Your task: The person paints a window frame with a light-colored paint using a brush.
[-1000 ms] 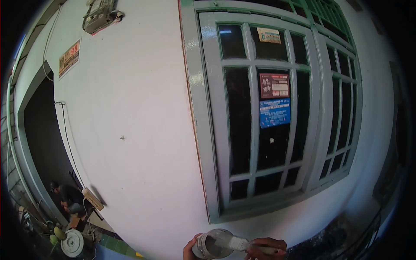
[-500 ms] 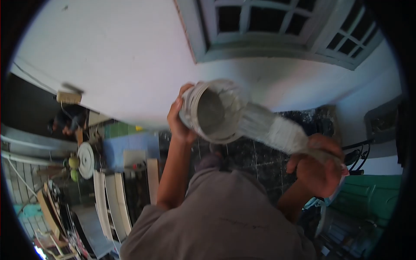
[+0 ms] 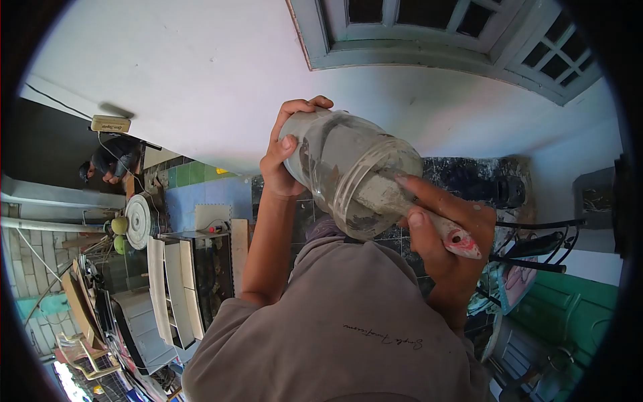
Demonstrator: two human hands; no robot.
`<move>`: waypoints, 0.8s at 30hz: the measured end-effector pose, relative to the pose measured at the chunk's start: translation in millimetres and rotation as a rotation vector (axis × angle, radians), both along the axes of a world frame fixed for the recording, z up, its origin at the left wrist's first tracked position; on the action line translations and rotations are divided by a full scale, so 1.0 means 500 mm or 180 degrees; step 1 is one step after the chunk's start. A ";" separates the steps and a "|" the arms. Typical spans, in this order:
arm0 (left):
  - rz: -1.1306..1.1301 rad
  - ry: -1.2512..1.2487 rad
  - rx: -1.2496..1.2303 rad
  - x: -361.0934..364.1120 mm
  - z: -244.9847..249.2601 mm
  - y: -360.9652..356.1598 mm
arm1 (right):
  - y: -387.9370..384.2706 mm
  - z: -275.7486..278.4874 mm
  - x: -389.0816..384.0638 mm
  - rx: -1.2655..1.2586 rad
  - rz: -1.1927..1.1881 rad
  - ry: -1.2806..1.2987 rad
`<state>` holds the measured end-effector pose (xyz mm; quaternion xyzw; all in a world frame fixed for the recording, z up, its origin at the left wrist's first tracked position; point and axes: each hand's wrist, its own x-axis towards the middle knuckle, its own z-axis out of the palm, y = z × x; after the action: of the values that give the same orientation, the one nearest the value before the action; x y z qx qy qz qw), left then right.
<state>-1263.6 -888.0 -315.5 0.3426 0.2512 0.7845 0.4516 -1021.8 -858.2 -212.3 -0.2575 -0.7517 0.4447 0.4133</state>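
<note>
My left hand (image 3: pixel 282 157) is wrapped round the base of a clear plastic jar (image 3: pixel 345 151) smeared with grey paint. The jar is tilted, its open mouth turned toward the lower right. In my right hand (image 3: pixel 452 258) is a paintbrush (image 3: pixel 383 194), gripped by its handle, which has a red and white end with a hole. The brush's caked grey head reaches into the jar's mouth; its bristle tips are hidden inside. Both hands are in front of my chest, close to the pale wall (image 3: pixel 201 87).
A window (image 3: pixel 415 53) with a grey-green frame is set in the wall ahead. At the far left another person (image 3: pixel 117 161) bends low near a power strip (image 3: pixel 110 124). A white shelf unit (image 3: pixel 171 288) stands left, a black metal rack (image 3: pixel 536 244) right, above dark floor tiles (image 3: pixel 305 218).
The paintbrush has gone from outside the jar's rim into its mouth, my right hand moving left with it. The jar has turned so its side faces me more.
</note>
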 end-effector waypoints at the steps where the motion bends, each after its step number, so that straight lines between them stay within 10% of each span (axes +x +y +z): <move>1: -0.0026 0.0001 0.0019 0.001 0.001 0.002 | 0.005 0.000 0.001 0.0110 0.0029 -0.0017; 24: -0.0325 0.0388 0.0224 0.001 -0.004 0.075 | 0.043 -0.009 0.018 0.1098 -0.0076 -0.0421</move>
<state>-1263.3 -850.3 -317.3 0.4178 0.2327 0.7465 0.4626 -1012.9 -837.0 -217.0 -0.2203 -0.8393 0.2864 0.4063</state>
